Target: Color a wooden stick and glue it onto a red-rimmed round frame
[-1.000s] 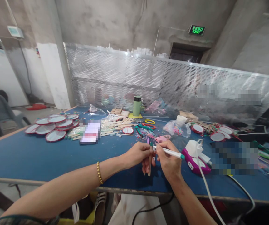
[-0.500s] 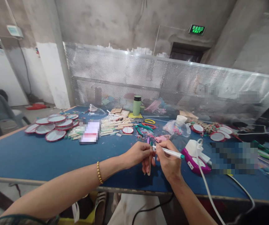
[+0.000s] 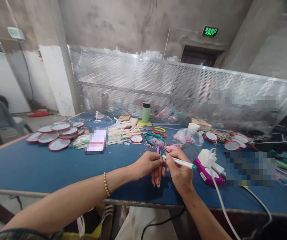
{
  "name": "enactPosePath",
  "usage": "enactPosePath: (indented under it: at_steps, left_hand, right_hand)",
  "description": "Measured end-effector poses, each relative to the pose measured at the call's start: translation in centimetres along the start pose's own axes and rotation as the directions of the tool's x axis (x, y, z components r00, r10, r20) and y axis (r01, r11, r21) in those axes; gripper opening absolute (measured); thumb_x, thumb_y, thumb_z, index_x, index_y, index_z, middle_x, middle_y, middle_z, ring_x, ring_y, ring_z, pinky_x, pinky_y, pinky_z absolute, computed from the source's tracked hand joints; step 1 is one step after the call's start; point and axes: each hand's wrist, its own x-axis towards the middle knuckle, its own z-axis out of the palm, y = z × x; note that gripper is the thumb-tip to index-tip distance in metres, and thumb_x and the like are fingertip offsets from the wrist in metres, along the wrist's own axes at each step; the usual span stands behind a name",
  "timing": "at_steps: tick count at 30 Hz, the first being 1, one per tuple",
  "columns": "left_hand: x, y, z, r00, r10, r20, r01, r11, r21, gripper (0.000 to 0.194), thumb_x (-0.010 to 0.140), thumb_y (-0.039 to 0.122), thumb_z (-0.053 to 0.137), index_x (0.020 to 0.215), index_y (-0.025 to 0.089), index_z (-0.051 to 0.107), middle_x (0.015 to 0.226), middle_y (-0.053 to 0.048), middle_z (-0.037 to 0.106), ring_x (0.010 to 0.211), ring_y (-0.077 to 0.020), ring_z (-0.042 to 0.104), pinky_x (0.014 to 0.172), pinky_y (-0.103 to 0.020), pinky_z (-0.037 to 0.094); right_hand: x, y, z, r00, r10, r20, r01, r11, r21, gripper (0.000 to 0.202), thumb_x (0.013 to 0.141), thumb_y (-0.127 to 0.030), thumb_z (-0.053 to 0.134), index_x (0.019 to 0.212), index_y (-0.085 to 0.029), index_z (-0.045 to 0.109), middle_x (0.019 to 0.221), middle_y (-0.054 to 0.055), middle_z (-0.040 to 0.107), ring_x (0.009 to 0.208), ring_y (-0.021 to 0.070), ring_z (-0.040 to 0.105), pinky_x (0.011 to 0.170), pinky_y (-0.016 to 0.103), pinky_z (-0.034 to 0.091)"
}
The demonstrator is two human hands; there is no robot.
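My left hand [image 3: 151, 164] is closed around a thin wooden stick [image 3: 159, 180], whose lower end sticks out below the fingers. My right hand [image 3: 179, 168] grips a white marker pen with a green end [image 3: 184, 163]. The pen's tip meets the top part of the stick, where a dark green patch [image 3: 161, 153] shows between the hands. Just behind the hands lie a purple object [image 3: 158, 150] and a pink tool [image 3: 173, 147], both partly hidden. Fingers cover most of the stick's upper part.
Round red-rimmed discs [image 3: 59, 144] are piled at the left, beside a phone [image 3: 96, 140] and bundled wooden sticks [image 3: 123, 133]. Pliers [image 3: 150, 138], a green bottle [image 3: 146, 112] and a plastic bag [image 3: 189, 136] stand farther back. A magenta power strip [image 3: 208, 173] with a white cable is close on the right.
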Motion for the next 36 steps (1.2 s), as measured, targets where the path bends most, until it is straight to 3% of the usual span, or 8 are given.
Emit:
enactPosePath:
  at_steps: [36]
  left_hand:
    - [0.16,-0.03,0.04,1.000,-0.018,-0.015,0.018,1.000,0.011,0.051,0.076,0.062,0.061,0.070,0.011,0.057,0.046,-0.005,0.059,0.038,-0.0150,0.059,0.037,-0.022,0.048]
  right_hand:
    - [-0.01,-0.18,0.16,0.999,-0.048,-0.003,0.048,0.998,-0.043,0.019,0.083,-0.026,0.057,0.065,-0.021,0.055,0.057,-0.003,0.056,0.045,0.0102,0.048,0.043,0.024,0.040]
